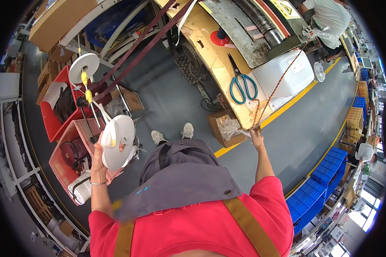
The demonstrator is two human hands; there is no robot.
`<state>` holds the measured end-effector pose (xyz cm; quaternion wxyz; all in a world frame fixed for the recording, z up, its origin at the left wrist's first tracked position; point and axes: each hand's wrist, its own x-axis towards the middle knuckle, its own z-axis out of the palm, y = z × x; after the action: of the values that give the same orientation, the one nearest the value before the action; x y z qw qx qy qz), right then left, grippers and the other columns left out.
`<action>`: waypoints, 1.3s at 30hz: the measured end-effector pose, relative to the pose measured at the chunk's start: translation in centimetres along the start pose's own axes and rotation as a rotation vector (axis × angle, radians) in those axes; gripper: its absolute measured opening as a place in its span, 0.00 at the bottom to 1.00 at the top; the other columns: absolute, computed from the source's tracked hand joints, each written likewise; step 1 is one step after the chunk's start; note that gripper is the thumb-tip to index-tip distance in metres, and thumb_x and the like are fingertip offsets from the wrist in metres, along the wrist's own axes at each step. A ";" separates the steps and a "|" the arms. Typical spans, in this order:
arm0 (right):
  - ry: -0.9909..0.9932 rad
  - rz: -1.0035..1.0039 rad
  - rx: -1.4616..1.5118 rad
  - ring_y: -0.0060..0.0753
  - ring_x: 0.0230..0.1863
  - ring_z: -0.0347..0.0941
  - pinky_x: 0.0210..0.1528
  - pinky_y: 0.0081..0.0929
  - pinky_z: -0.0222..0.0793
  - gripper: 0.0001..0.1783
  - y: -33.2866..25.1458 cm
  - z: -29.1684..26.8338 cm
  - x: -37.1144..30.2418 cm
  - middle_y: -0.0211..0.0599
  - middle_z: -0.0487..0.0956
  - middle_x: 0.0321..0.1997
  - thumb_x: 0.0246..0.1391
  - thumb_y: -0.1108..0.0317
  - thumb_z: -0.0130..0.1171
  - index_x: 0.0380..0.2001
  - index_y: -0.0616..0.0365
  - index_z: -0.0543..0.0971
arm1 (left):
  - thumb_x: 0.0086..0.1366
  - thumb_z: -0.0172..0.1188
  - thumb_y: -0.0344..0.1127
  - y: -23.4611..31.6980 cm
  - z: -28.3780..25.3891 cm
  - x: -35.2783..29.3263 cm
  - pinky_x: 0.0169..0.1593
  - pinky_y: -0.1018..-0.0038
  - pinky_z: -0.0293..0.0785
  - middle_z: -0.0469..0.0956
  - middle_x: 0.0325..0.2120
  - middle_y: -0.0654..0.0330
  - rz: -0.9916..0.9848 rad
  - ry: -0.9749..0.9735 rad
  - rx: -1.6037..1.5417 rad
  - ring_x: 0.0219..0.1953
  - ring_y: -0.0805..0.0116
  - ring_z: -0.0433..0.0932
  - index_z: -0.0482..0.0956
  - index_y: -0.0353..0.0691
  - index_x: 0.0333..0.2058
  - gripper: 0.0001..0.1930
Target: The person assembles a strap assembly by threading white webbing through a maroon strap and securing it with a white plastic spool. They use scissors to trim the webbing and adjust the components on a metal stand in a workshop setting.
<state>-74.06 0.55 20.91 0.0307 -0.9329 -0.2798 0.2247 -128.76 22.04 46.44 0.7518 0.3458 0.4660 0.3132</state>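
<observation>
grey workshop floor (pixel 167 98); red bins (pixel 68 141) hold rolls; left hand (pixel 99 150) grips white tape roll (pixel 118 141), right hand (pixel 256 136) pinches orange cord (pixel 272 92).

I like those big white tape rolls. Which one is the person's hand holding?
The lower white roll, gripped by the left hand. The other white roll sits higher up the rod, untouched.

both arms raised, left grip (pixel 99 150) and right grip (pixel 256 135) closed
</observation>
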 end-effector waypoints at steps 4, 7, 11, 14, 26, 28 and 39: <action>-0.081 -0.003 0.050 0.49 0.55 0.58 0.52 0.40 0.58 0.25 -0.2 -2.1 1.0 0.49 0.65 0.52 0.51 0.50 0.41 0.46 0.54 0.69 | 0.48 0.45 0.70 -2.2 -0.6 0.4 0.35 0.71 0.72 0.74 0.31 0.51 0.016 0.015 -0.053 0.31 0.63 0.75 0.63 0.34 0.49 0.42; -0.070 0.073 -0.054 0.49 0.52 0.60 0.51 0.40 0.60 0.21 -1.7 -3.7 0.3 0.50 0.66 0.50 0.48 0.56 0.47 0.45 0.55 0.69 | 0.44 0.51 0.69 -2.5 0.7 0.4 0.37 0.71 0.72 0.72 0.31 0.53 -0.057 0.044 -0.141 0.29 0.65 0.74 0.54 0.40 0.54 0.47; -0.072 -0.213 -0.386 0.45 0.48 0.66 0.48 0.35 0.63 0.22 -6.8 -3.2 -3.7 0.48 0.70 0.47 0.44 0.64 0.50 0.46 0.51 0.70 | 0.45 0.51 0.68 -3.4 1.7 0.3 0.39 0.71 0.73 0.70 0.36 0.55 -0.069 0.079 -0.207 0.33 0.67 0.73 0.55 0.41 0.53 0.44; -0.559 -0.518 -0.048 0.44 0.43 0.71 0.45 0.32 0.67 0.20 -13.8 -0.7 -6.9 0.47 0.75 0.41 0.44 0.67 0.52 0.44 0.54 0.71 | 0.44 0.52 0.68 -3.5 2.3 1.4 0.39 0.74 0.71 0.69 0.36 0.57 0.015 -0.054 -0.143 0.34 0.70 0.72 0.55 0.39 0.51 0.45; -1.474 -0.346 1.088 0.26 0.30 0.72 0.34 0.24 0.68 0.10 -39.0 -7.0 -23.2 0.35 0.75 0.27 0.47 0.67 0.52 0.33 0.59 0.71 | 0.40 0.66 0.40 -3.2 2.7 -1.6 0.43 0.75 0.62 0.66 0.34 0.58 0.137 0.013 0.545 0.38 0.69 0.66 0.51 0.38 0.53 0.43; -1.597 -0.175 1.207 0.29 0.29 0.73 0.34 0.27 0.70 0.07 -39.1 -6.5 -22.1 0.36 0.75 0.25 0.47 0.69 0.51 0.31 0.58 0.70 | 0.41 0.66 0.40 -3.1 1.0 -2.6 0.42 0.77 0.62 0.67 0.32 0.60 0.057 0.006 0.552 0.36 0.71 0.66 0.54 0.37 0.52 0.40; -0.736 -1.128 0.337 0.37 0.46 0.69 0.48 0.32 0.65 0.23 -40.6 -0.7 -20.3 0.44 0.73 0.42 0.37 0.69 0.58 0.41 0.59 0.69 | 0.47 0.63 0.39 -6.5 -7.6 -5.8 0.40 0.78 0.67 0.70 0.36 0.59 -0.297 -0.194 0.133 0.35 0.75 0.70 0.63 0.32 0.49 0.32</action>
<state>-109.43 23.92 37.17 0.1902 -0.4908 -0.6755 0.5164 -136.96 15.52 41.50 0.8065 0.3510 0.4569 0.1325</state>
